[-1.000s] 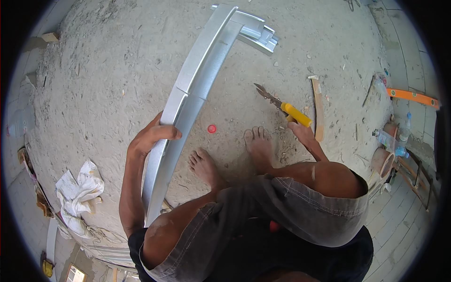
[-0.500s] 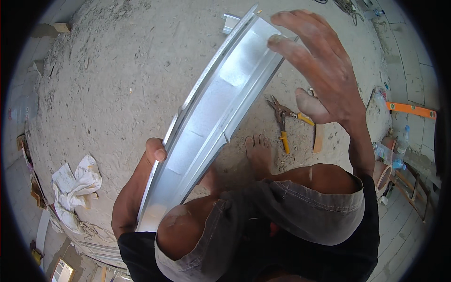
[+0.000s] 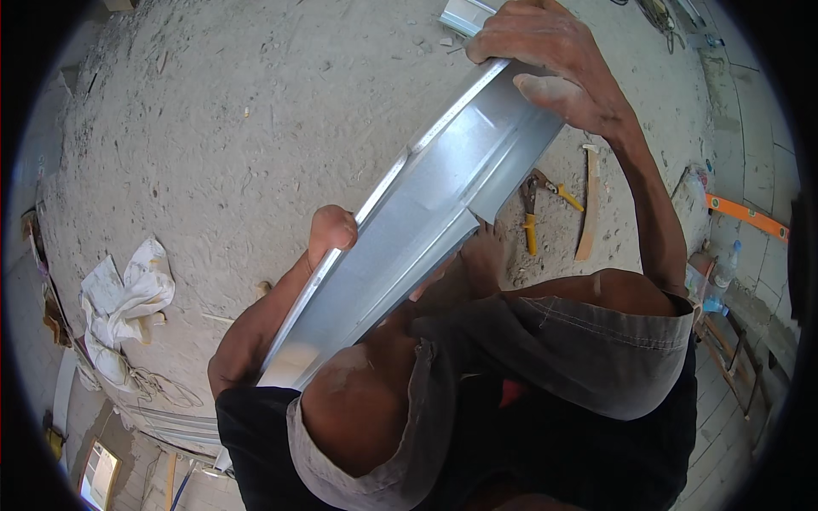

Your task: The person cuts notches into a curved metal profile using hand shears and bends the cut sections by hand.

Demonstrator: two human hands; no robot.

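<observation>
A long galvanized metal channel (image 3: 409, 213) runs slantwise from beside my left knee to the far right. Its near-side flange is split partway along, and the metal bends at that cut. My left hand (image 3: 331, 234) is closed round the left edge about midway, with its fingers hidden underneath. At the far end my right hand (image 3: 554, 64) grips the channel, fingers over the outer edge and thumb toward the inside. Tin snips (image 3: 530, 217) with yellow handles lie on the ground right of the channel, beside a thin wooden strip (image 3: 589, 204).
A short metal channel offcut (image 3: 464, 15) lies beyond my right hand. An orange spirit level (image 3: 748, 215) and plastic bottles (image 3: 727, 266) are at the right wall. On the left, a crumpled white sack (image 3: 141, 285) rests on the dusty ground. My knees are close to the channel.
My right hand, spread above the far end before, has closed on it. My left hand has slid or shifted farther up and right with the channel, and the split in the flange gapes wider.
</observation>
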